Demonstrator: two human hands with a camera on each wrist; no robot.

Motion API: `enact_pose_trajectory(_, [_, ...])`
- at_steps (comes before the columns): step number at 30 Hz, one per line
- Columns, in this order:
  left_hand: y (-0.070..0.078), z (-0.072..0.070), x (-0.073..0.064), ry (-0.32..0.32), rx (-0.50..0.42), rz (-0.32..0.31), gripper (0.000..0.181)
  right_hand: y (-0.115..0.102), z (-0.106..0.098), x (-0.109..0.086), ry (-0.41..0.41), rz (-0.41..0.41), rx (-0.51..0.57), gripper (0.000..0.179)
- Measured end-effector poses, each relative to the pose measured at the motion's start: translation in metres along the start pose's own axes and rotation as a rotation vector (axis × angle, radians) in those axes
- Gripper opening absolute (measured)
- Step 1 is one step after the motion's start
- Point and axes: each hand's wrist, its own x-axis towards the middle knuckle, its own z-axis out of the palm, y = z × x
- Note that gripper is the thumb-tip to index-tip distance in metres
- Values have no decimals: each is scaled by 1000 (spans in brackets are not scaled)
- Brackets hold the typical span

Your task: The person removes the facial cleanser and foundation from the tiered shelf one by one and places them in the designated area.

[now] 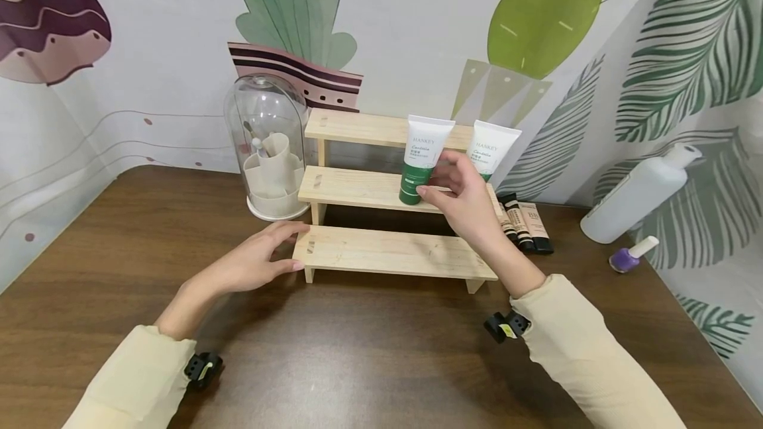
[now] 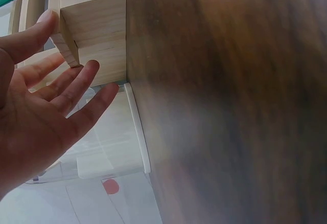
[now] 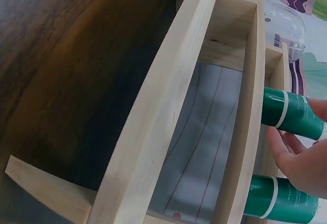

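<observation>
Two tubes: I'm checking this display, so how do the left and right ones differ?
The left tube is gripped by the right hand; the right tube isn't. The head view shows the left tube almost whole; the right tube's lower part is hidden. Both are white above, green below.

Head and nearer, seemingly sideways wrist views share the shelf [image 1: 357, 189].

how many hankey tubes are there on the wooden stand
2, both on the middle tier of the wooden stand: one HANKEY tube pinched by the right hand, another HANKEY tube to its right, partly hidden behind that hand.
</observation>
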Motion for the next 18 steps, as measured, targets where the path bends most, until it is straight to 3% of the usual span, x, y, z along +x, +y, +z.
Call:
enact_pose_trajectory(8, [0,0,1,0,-1,-1,54,1,6,4,55,-28,43,51])
enact_pose_trajectory(18, [0,0,1,-5,-1,-11,54,2,10,6,66,-30,32,53])
